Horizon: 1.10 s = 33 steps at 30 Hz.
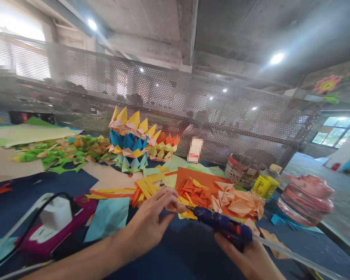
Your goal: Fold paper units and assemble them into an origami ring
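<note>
My right hand (247, 254) grips a dark blue hot glue gun (216, 221) with a clear glue stick (282, 249) coming out of its back. The nozzle points left, at the fingertips of my left hand (150, 216). Those fingers pinch a small folded piece of peach paper (181, 207), mostly covered by the fingers. Just beyond my hands lie piles of folded orange paper pieces (192, 192) and folded peach paper pieces (239, 202). Yellow paper strips (150, 184) lie behind my left hand.
Folded-paper crowns (128, 142) stand stacked at the back. Left are green paper scraps (64, 151) and a purple power strip (83, 208) with a white plug (56, 212). Right stand a woven basket (240, 171), a yellow-labelled bottle (265, 184) and a pink plastic jug (306, 200).
</note>
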{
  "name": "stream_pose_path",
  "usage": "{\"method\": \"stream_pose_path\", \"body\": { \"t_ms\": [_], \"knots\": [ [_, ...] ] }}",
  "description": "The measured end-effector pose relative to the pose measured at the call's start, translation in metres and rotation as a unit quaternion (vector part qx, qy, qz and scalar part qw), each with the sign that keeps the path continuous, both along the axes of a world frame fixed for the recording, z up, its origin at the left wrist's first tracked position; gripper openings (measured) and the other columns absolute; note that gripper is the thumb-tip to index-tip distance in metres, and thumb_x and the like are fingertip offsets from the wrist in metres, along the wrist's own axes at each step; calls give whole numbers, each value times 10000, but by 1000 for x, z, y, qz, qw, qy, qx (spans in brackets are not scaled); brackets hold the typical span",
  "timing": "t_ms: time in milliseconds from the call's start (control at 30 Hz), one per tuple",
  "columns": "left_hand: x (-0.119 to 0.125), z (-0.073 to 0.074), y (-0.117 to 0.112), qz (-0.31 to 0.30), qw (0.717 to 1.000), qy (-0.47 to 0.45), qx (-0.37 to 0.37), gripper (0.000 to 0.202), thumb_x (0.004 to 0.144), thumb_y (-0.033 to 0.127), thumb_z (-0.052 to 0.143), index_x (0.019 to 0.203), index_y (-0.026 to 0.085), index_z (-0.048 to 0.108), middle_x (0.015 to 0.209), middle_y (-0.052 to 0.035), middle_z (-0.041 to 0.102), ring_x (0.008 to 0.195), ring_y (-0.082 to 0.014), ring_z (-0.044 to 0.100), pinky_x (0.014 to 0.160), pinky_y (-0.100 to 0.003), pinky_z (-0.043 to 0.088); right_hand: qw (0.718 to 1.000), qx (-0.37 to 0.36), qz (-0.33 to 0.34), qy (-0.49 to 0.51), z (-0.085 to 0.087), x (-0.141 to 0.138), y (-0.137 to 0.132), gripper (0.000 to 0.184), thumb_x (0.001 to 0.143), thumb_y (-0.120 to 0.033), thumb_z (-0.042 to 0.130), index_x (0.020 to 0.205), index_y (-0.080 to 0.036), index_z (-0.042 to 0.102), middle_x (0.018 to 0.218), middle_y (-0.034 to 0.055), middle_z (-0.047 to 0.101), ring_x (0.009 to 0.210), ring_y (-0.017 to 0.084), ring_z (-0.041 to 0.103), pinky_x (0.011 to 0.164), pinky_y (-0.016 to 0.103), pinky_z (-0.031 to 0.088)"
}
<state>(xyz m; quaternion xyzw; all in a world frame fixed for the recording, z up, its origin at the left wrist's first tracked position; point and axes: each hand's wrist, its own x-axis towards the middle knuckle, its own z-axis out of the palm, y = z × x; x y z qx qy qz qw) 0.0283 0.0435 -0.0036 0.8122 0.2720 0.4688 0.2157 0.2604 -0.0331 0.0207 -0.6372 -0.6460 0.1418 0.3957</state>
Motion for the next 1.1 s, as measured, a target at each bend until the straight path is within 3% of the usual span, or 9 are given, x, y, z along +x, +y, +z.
{"method": "stream_pose_path", "body": {
  "t_ms": [100, 167, 367, 633, 900, 1100],
  "knots": [
    [2, -1, 2, 2, 996, -33, -86, 57, 854, 232, 537, 907, 213, 545, 926, -26, 585, 841, -158, 571, 727, -254, 486, 1000, -4, -15, 21, 0, 0, 1, 366, 692, -525, 618, 881, -233, 733, 898, 41, 735, 899, 293, 645, 785, 349, 531],
    [5, -2, 6, -4, 982, -69, -177, 133, 837, 329, 576, 860, 202, 543, 809, 0, 579, 713, -136, 564, 630, -231, 475, 999, -11, -8, 35, 1, -1, 1, 359, 702, -532, 600, 841, -230, 736, 893, 46, 735, 885, 294, 648, 750, 345, 538],
    [9, -5, 15, -82, 920, -179, -339, 379, 655, 451, 728, 787, 176, 503, 727, 15, 574, 698, -143, 598, 698, -276, 487, 998, -35, -9, 51, 1, -2, 1, 367, 704, -548, 588, 793, -225, 738, 836, 52, 737, 822, 292, 660, 670, 325, 541],
    [9, -10, 20, -76, 869, -222, -434, 454, 515, 387, 829, 782, 164, 538, 713, 0, 635, 696, -169, 632, 684, -304, 510, 998, -24, -8, 55, 1, -1, 1, 359, 690, -543, 617, 802, -226, 742, 843, 44, 741, 862, 288, 658, 752, 326, 539],
    [2, 0, 10, -95, 823, -231, -509, 420, 582, 282, 814, 899, 149, 573, 855, -34, 663, 773, -156, 642, 716, -257, 524, 998, -17, -13, 56, 3, -3, 1, 342, 695, -518, 616, 799, -218, 742, 829, 43, 742, 849, 279, 663, 762, 320, 536],
    [3, 8, 7, -107, 799, -252, -535, 322, 685, 309, 754, 892, 119, 596, 830, -55, 660, 714, -134, 637, 669, -224, 534, 999, -2, 4, 48, -2, 5, 6, 346, 708, -512, 613, 815, -207, 736, 832, 61, 741, 830, 291, 663, 713, 328, 535]
  ]
}}
